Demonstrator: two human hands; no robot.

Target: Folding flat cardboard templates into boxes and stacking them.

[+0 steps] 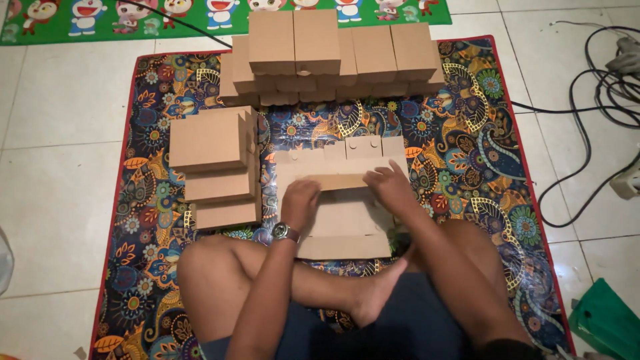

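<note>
While your left hand (300, 200) and right hand (392, 187) press a flat brown cardboard box blank (343, 220), unfolded, many folded brown cardboard boxes (333, 57) stand stacked.

A flat, unfolded brown cardboard box blank (343, 220) lies on the patterned mat, at the frame's centre. Its tabbed flaps point toward 12 o'clock, two small round holes showing in the top flap. One panel across its middle is folded up, raised off the sheet.
</note>
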